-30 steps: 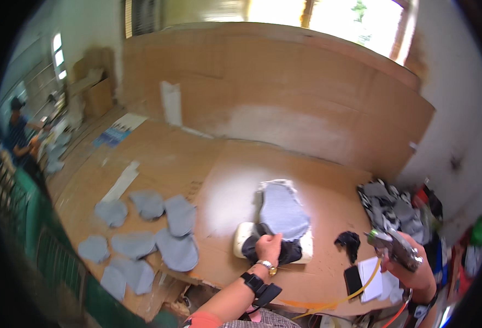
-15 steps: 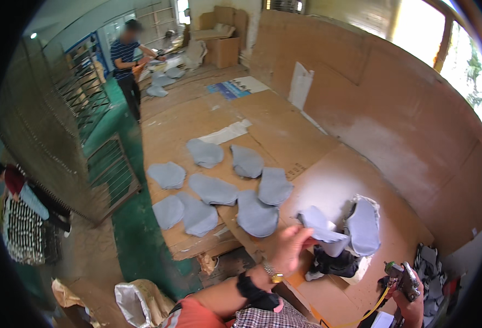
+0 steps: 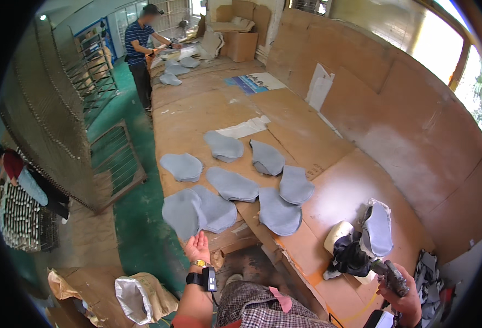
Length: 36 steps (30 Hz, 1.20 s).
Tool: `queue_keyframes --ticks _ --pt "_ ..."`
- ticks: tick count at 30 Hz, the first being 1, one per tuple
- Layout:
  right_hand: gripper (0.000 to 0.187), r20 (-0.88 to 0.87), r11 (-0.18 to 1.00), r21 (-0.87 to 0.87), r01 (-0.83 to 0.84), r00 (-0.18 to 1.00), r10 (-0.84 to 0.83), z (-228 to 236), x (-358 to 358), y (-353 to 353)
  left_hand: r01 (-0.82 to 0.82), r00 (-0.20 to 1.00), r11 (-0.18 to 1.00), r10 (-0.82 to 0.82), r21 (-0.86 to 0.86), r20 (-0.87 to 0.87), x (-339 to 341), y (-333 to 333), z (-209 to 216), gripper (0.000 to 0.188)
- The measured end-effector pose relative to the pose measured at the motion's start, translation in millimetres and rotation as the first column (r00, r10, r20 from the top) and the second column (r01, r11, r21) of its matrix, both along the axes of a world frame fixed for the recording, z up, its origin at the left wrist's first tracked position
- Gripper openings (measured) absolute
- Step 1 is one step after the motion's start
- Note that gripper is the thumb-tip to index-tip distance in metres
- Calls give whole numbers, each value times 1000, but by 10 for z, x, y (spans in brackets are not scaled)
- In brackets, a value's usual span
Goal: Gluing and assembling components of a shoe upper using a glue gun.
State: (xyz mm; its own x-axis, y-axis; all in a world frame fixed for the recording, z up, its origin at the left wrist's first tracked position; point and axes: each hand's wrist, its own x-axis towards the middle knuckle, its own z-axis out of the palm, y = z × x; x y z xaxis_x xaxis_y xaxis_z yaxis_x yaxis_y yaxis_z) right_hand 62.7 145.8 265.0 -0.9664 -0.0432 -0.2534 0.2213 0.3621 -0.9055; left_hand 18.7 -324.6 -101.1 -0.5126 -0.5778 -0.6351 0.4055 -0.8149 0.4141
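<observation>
Several grey, shoe-shaped flat pieces lie spread on the brown board table. My left hand hovers open, palm up, just below the nearest grey piece at the table's front-left corner, not touching it. It has a black wrist strap. At the lower right, my right hand is closed around a dark gun-shaped tool with a yellow hose. Just above it, a stack of grey pieces rests on a white block beside a black cloth.
A person in a striped shirt works at the table's far end near cardboard boxes. Another person bends behind wire racks on the left. A white sack sits on the green floor. A board wall lines the right.
My view has swung left along the table. My left hand carried a grey piece from the stack, laid it at the front-left end of the row and let go. My right hand still holds the tool.
</observation>
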Motion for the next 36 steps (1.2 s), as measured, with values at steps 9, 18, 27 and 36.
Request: queue_keyframes --ticks 9,18,27,36 --pt "55 6 990 7 143 990 -143 7 400 -146 -38 961 980 -18 196 276 78 66 -1159 29" --pt "56 -193 920 307 242 963 -189 173 1042 -208 243 785 851 -454 465 421 -25 -152 -1505 32" --pt "55 -301 848 424 318 932 -199 190 1508 -493 684 487 658 -734 316 474 -289 436 -1097 20" --pt "60 -200 823 399 404 914 -352 178 1890 -178 918 141 274 -902 288 408 -555 900 -906 22"
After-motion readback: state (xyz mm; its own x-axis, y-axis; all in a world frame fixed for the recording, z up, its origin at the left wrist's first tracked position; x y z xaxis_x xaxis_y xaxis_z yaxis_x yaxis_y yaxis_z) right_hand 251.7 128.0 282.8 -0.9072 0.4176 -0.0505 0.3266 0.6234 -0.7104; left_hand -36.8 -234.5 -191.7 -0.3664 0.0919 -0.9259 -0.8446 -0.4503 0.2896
